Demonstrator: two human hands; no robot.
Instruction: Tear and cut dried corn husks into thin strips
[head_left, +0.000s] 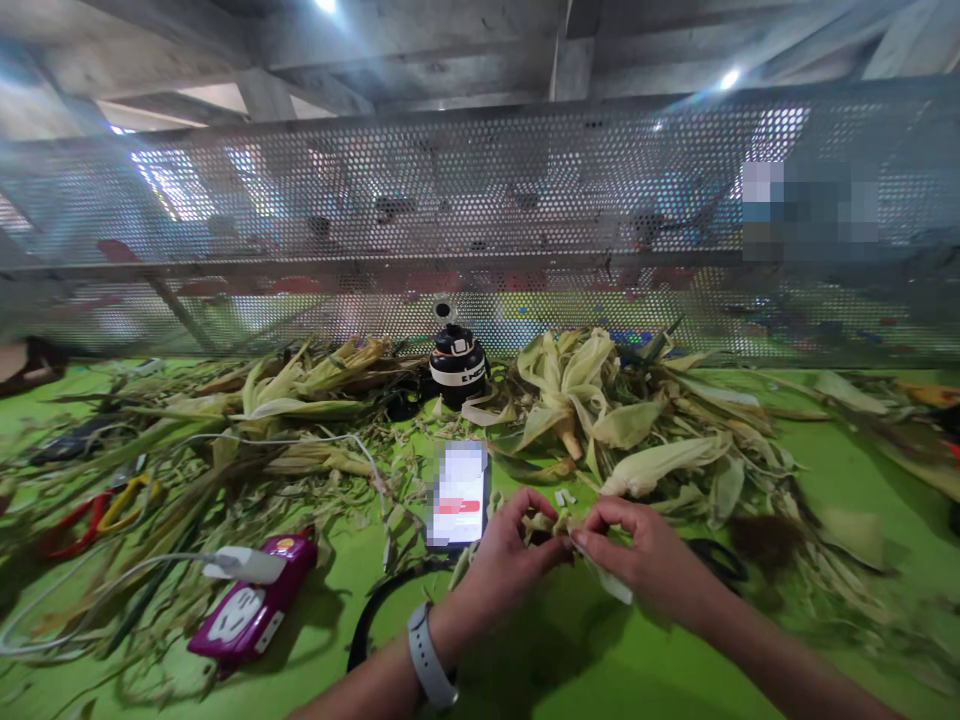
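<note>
Well, my left hand and right hand were close together, both pinching bits of husk. They were over the green table, just right of the phone, and more husks lay in a big heap past my hands, near a black jug.

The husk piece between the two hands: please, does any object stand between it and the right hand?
Nothing visible does. The left hand holds the husk piece, and the right hand has its fingertips close at it; whether they grip it is unclear. The phone lies beyond the left hand, outside that gap.
</note>
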